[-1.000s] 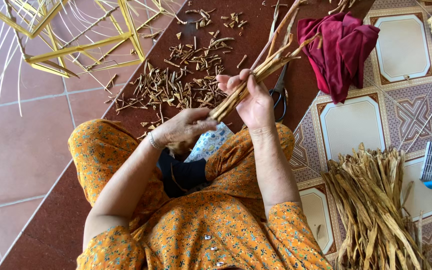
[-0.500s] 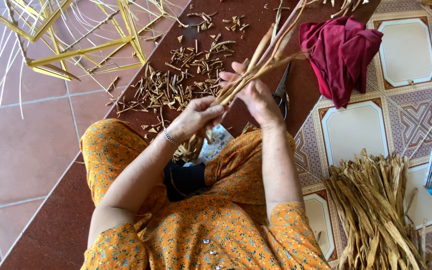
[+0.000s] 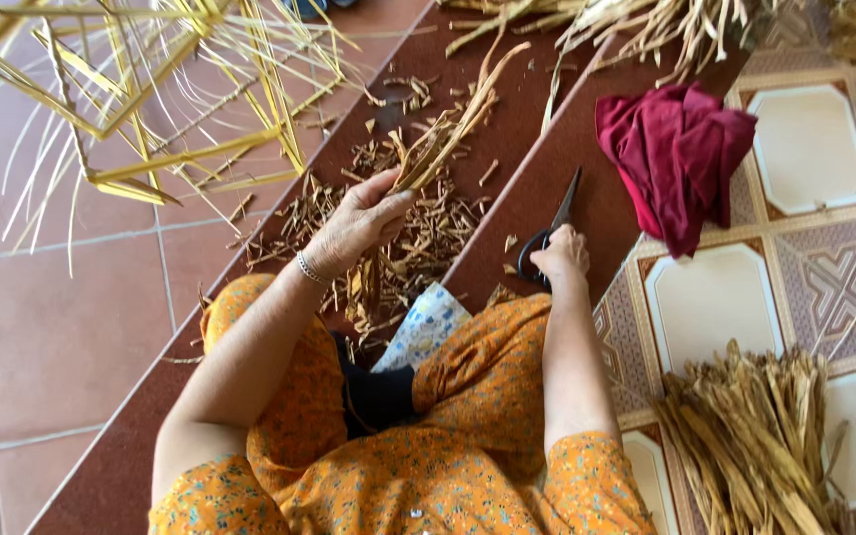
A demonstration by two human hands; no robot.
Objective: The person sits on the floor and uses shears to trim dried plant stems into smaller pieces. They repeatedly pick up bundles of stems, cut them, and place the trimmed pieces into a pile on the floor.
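My left hand [image 3: 361,220] is shut around a bundle of dry tan plant strips [image 3: 440,137] and holds it up over the brown step; the strips point up and to the right. My right hand [image 3: 559,255] rests on the step and grips the dark handles of a pair of black scissors [image 3: 551,230], whose blades lie flat pointing away from me. A silver bracelet sits on my left wrist. My lap in orange flowered cloth fills the bottom of the view.
Cut strip scraps [image 3: 418,223] litter the step below my left hand. A dark red cloth [image 3: 674,159] lies at the right. A heap of dry strips [image 3: 760,436] sits on the patterned tiles at lower right. A yellow woven frame [image 3: 151,109] stands at upper left.
My right hand has let go of the bundle and dropped onto the scissors on the step. My left hand now holds the bundle alone, further to the left.
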